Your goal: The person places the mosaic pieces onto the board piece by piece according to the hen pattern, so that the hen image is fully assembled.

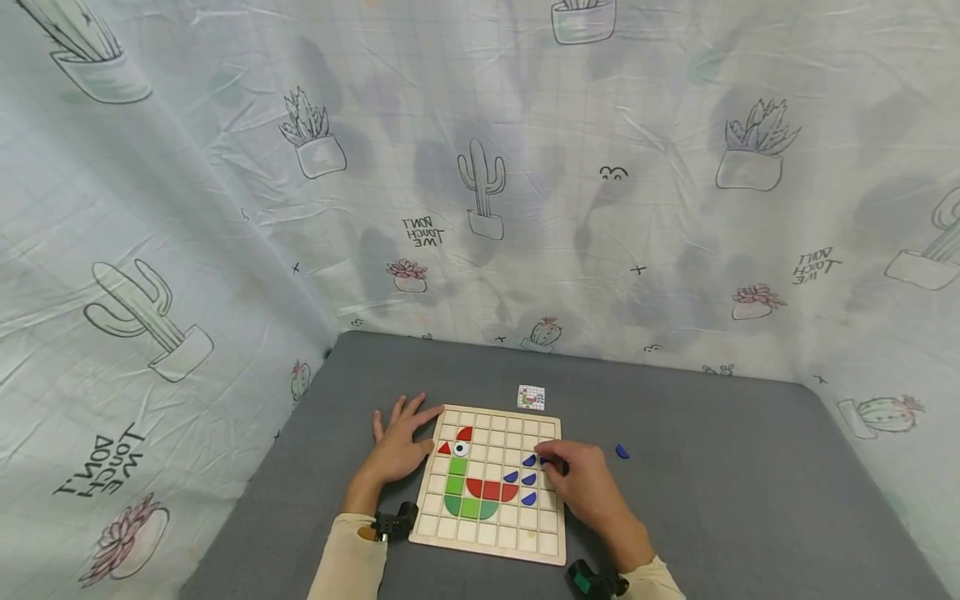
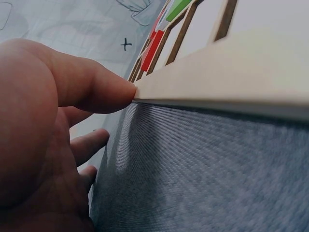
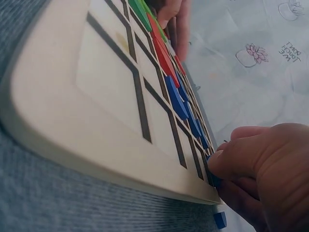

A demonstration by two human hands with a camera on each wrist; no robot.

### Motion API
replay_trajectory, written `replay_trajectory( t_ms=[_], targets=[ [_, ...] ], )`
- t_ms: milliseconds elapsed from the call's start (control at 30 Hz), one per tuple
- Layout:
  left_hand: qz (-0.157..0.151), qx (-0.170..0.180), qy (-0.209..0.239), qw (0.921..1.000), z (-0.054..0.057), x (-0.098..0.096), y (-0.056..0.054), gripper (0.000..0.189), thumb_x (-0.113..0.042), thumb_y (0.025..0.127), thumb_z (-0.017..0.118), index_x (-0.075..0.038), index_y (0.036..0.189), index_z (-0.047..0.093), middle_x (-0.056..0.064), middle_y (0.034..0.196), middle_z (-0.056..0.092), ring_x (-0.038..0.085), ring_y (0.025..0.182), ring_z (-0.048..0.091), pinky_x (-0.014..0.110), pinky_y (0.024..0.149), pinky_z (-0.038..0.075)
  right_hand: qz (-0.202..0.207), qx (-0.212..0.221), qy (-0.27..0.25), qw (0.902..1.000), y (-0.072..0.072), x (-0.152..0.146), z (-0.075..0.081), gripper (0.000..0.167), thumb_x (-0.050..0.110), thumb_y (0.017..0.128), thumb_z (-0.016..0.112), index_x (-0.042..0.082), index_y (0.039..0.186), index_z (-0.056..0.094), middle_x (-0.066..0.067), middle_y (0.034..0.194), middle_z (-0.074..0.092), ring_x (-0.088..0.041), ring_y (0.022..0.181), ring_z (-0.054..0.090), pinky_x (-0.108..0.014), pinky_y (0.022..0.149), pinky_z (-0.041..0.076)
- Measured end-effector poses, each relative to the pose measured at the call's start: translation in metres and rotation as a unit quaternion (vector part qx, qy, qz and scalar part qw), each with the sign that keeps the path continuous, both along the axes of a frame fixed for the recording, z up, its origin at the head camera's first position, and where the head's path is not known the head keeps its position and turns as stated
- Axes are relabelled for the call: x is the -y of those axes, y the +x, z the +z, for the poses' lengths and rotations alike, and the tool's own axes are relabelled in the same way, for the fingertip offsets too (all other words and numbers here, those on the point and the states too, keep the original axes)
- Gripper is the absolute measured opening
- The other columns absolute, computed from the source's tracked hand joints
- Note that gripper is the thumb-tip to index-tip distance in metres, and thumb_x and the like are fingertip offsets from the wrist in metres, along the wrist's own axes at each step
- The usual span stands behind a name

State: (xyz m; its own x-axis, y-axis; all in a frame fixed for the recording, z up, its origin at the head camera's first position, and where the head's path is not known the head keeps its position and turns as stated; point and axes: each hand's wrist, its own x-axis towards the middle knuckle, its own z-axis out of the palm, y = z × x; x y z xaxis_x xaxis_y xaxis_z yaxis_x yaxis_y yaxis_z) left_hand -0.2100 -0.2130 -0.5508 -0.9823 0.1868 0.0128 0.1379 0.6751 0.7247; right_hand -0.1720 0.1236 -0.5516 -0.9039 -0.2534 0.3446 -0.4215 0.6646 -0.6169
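A wooden grid board (image 1: 487, 546) lies on the grey table, with flat red, green and blue pieces and a round eye piece set in its squares. My left hand (image 1: 397, 450) rests at the board's left side, fingers spread, a fingertip at the far left corner. In the left wrist view its thumb (image 2: 96, 87) touches the board's wooden edge (image 2: 217, 77). Over the right-hand columns, my right hand (image 1: 588, 483) pinches a blue piece (image 1: 544, 461), mostly covered by the fingers. Several blue half-round pieces (image 1: 528, 498) lie in squares beside it.
One loose blue half-round piece (image 1: 622, 452) lies on the table (image 1: 712, 483) right of the board. A small picture card (image 1: 531, 397) sits just beyond the board's far edge. A patterned cloth (image 1: 540, 208) hangs behind and at the sides.
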Motion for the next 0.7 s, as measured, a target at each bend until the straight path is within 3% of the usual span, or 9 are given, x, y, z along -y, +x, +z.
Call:
replay_trajectory(
  t_ms=[267, 467, 700],
  targets=[
    [0.001, -0.003, 0.002, 1.0000, 0.000, 0.001, 0.000, 0.060, -0.004, 0.098, 0.065, -0.014, 0.158, 0.062, 0.022, 0.179, 0.031, 0.051, 0.169, 0.006, 0.075, 0.126, -0.021, -0.006, -0.012, 0.029, 0.9995, 0.003, 0.002, 0.003, 0.031, -0.008, 0.085, 0.087, 0.010, 0.110, 0.085, 0.001, 0.106, 0.084, -0.013, 0.098, 0.080, -0.039, 0.087, 0.067],
    [0.003, -0.002, 0.002, 1.0000, -0.001, 0.001, 0.000, 0.060, -0.003, 0.097, 0.066, -0.014, 0.157, 0.063, 0.022, 0.178, 0.032, 0.052, 0.169, 0.006, 0.075, 0.126, -0.020, -0.010, -0.014, 0.016, 0.9997, 0.004, -0.006, 0.004, 0.033, -0.009, 0.084, 0.085, 0.010, 0.111, 0.085, 0.001, 0.105, 0.083, -0.013, 0.093, 0.078, -0.038, 0.084, 0.067],
    [0.003, -0.005, 0.005, 1.0000, 0.000, 0.000, 0.000, 0.060, -0.003, 0.098, 0.065, -0.013, 0.157, 0.063, 0.023, 0.178, 0.032, 0.052, 0.169, 0.007, 0.075, 0.127, -0.020, -0.054, -0.038, 0.027, 0.9974, 0.006, -0.032, 0.004, 0.034, -0.006, 0.082, 0.089, 0.011, 0.111, 0.085, 0.001, 0.103, 0.084, -0.014, 0.091, 0.080, -0.040, 0.080, 0.067]
  ],
)
